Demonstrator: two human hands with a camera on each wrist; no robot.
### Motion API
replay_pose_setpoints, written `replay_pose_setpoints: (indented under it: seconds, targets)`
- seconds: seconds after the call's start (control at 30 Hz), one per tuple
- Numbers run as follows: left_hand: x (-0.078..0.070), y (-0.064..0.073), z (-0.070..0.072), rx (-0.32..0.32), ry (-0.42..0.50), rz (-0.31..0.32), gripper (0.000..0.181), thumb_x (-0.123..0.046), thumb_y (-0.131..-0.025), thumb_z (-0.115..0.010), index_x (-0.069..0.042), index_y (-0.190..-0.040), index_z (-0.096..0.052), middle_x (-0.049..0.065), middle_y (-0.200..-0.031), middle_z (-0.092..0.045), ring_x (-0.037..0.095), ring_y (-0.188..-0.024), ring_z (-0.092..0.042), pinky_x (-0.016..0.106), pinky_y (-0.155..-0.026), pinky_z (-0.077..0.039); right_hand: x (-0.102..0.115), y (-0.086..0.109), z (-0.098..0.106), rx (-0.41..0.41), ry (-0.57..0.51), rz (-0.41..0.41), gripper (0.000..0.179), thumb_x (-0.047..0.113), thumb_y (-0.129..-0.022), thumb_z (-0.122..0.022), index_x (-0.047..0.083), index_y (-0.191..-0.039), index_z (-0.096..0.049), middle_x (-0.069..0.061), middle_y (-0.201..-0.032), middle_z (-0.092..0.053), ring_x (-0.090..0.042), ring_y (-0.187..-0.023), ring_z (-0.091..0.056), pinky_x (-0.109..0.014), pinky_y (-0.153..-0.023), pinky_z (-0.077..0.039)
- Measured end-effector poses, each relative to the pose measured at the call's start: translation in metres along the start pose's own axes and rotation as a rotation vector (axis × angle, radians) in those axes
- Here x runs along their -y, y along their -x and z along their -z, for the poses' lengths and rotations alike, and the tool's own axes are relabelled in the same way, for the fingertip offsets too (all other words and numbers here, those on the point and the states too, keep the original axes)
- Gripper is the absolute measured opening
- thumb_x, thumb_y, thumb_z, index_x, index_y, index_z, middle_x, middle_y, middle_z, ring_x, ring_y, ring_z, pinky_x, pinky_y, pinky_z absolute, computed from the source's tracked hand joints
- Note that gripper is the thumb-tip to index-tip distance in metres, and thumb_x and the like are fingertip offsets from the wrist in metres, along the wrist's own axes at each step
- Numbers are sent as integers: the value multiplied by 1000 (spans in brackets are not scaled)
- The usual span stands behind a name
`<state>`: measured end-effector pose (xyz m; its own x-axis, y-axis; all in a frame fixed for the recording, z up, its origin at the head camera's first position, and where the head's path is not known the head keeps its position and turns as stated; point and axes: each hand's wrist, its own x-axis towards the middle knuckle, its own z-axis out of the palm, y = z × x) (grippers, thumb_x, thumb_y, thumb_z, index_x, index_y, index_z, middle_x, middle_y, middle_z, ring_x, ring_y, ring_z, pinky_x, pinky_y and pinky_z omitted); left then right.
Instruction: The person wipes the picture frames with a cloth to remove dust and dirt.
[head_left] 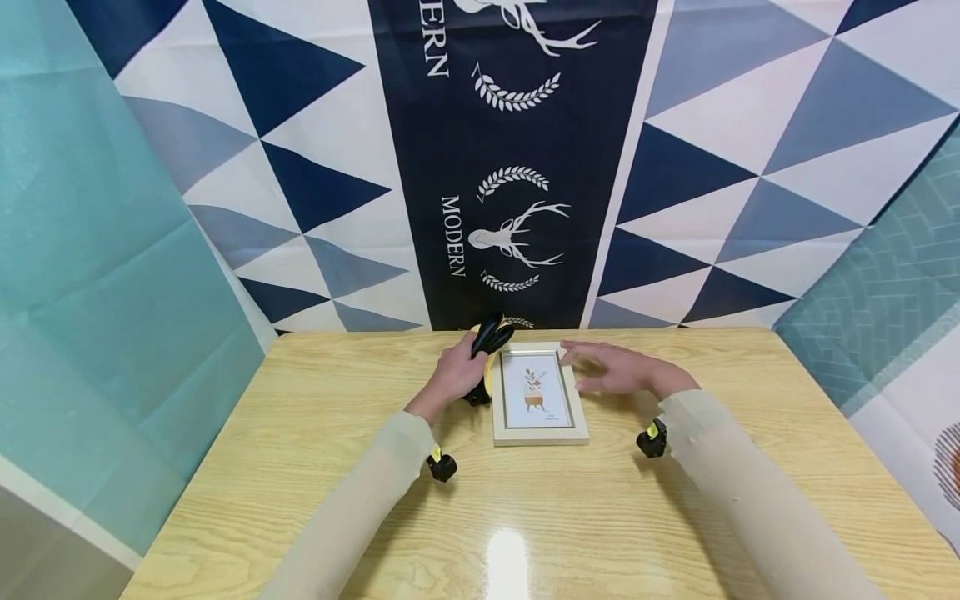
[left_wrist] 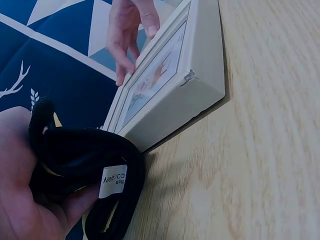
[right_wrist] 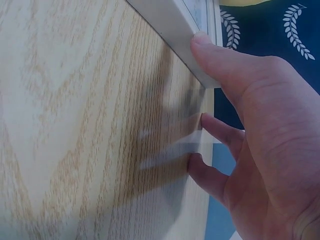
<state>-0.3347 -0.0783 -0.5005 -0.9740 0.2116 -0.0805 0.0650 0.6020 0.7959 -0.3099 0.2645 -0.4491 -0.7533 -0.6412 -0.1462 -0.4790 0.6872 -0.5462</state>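
A cream picture frame (head_left: 541, 436) lies face up on the wooden table, its print showing a plant in a brown pot. Just left of it, my left hand (head_left: 453, 372) grips a bunched black cloth item (head_left: 491, 335) with loops and yellow parts. A white label (left_wrist: 112, 181) shows on the black cloth (left_wrist: 90, 150) in the left wrist view; its exact kind is unclear. At the frame's upper right corner, my right hand (head_left: 618, 367) rests with fingers spread. Its thumb (right_wrist: 202, 40) touches the side of the frame, while two other fingertips are near the table.
The wooden table (head_left: 300, 517) ends at the back against a patterned cloth (head_left: 517, 142) with deer and triangles. Teal sheets stand at the left (head_left: 97, 250) and right. Black wrist cameras hang under both sleeves, the left camera (head_left: 442, 465) low over the table.
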Motion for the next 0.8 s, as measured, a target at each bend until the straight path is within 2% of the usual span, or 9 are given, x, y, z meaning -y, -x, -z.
replay_pose_setpoints:
  seconds: [0.07, 0.13, 0.27, 0.33, 0.4, 0.63, 0.8]
  targets:
    - [19, -13, -7, -10, -12, -23, 31, -39, -112, -47, -23, -136, -60, 6, -84, -63, 21, -60, -59, 35, -61, -48, 1, 0, 0, -1, -2, 2, 45, 31, -110, -73, 17, -152, -64, -25, -186, -28, -61, -170, -25, -82, -135, -16]
    - [26, -15, -9, 1, -10, -24, 34, -41, -112, -48, -24, -139, -60, 6, -86, -66, 21, -60, -61, 35, -61, -50, 1, 0, -1, -3, -2, 2, 45, 30, -110, -73, 17, -152, -64, -26, -185, -28, -61, -170, -25, -82, -135, -15]
    - [27, -6, -12, 8, -13, -46, 46, -41, -113, -45, -22, -153, -56, 7, -85, -67, 19, -58, -59, 34, -59, -50, 2, -1, -1, -5, 0, -8, 45, 30, -109, -73, 18, -152, -64, -25, -186, -28, -60, -170, -25, -83, -135, -10]
    - [25, 0, -12, 4, -16, -55, 48, -41, -114, -45, -20, -156, -54, 6, -87, -67, 20, -59, -59, 35, -60, -49, 2, -1, -1, -7, -3, -6, 45, 29, -109, -73, 17, -151, -65, -25, -185, -29, -60, -170, -25, -82, -135, -11]
    - [20, 9, -12, -12, -32, -66, 45, -38, -114, -44, -19, -153, -55, 6, -88, -66, 20, -63, -60, 35, -61, -49, 1, -1, -1, -6, -3, -1, 45, 29, -109, -74, 17, -151, -65, -25, -185, -29, -60, -170, -25, -82, -135, -13]
    - [-18, 60, -1, -41, -7, -102, 41, -26, -113, -43, -6, -146, -57, 13, -93, -66, 26, -73, -62, 37, -66, -49, 1, -2, -1, -3, -1, 0, 45, 29, -109, -74, 16, -151, -65, -26, -185, -29, -61, -170, -26, -83, -135, -14]
    - [-27, 79, -3, -70, -10, -144, 38, -21, -112, -45, -3, -141, -60, 15, -96, -68, 25, -74, -63, 35, -65, -50, 1, 0, 0, -8, -3, 6, 45, 29, -108, -75, 15, -150, -65, -27, -185, -30, -61, -169, -26, -82, -134, -19]
